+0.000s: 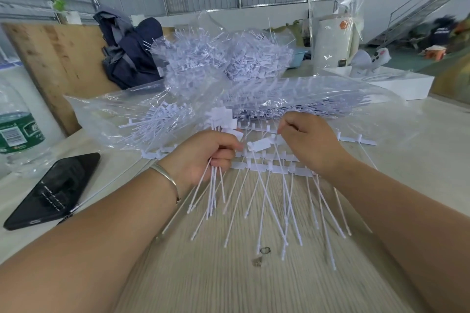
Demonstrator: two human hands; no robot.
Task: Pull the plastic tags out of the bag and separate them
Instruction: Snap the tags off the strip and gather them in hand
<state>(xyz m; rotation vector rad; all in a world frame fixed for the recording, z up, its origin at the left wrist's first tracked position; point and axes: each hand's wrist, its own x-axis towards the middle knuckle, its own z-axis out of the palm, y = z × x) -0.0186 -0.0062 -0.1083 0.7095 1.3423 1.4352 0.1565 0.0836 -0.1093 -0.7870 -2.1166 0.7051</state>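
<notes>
Strips of white plastic tags point(274, 169) lie across the table in front of me, their thin tails fanning toward me. My left hand point(203, 155) grips a bundle of separated tags point(221, 119), heads up and tails hanging below the fist. My right hand point(307, 140) pinches a single tag point(260, 146) near its head, just right of the left hand. Behind both hands lies a clear plastic bag point(132, 119) with more tags inside, and a taller heap of bagged tags point(223, 58) stands farther back.
A black phone point(53, 190) lies at the left on the table, beside a clear water bottle point(17, 129). A dark blue garment point(127, 53) rests against a wooden board. A white tray point(396, 84) and a white cylinder point(333, 43) stand at the back right. Two small bits point(262, 255) lie on the table.
</notes>
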